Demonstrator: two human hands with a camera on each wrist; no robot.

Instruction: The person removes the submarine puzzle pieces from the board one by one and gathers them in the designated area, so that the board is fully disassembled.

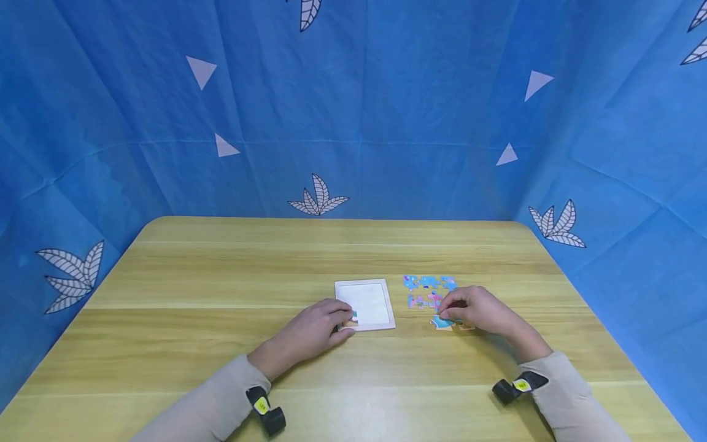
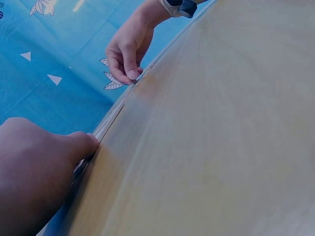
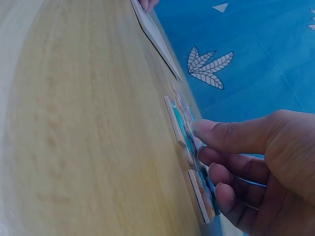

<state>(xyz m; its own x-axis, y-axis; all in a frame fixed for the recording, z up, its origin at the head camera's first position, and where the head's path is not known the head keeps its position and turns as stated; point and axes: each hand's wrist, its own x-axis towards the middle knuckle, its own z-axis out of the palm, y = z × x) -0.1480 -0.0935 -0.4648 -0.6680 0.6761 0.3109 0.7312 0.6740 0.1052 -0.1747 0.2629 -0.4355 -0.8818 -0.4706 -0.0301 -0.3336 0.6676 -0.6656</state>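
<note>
A square white puzzle tray (image 1: 371, 305) lies on the table with one printed puzzle piece (image 1: 351, 321) in its near-left corner. My left hand (image 1: 317, 328) holds that corner, fingers over the left rim and thumb along the front edge. To the right of the tray, my right hand (image 1: 479, 310) has its thumb and fingertips down at a teal and tan puzzle piece (image 1: 442, 323), pinching it low at the table. In the right wrist view this piece (image 3: 175, 115) shows its thick edge, and a second piece (image 3: 199, 196) lies beneath the curled fingers.
Behind the right hand, loose pieces lie in rows: blue ones (image 1: 429, 282) farthest back and pink and blue ones (image 1: 422, 301) nearer. The wooden table (image 1: 221, 264) reaches back to a blue curtain (image 1: 364, 110) with leaf and triangle prints.
</note>
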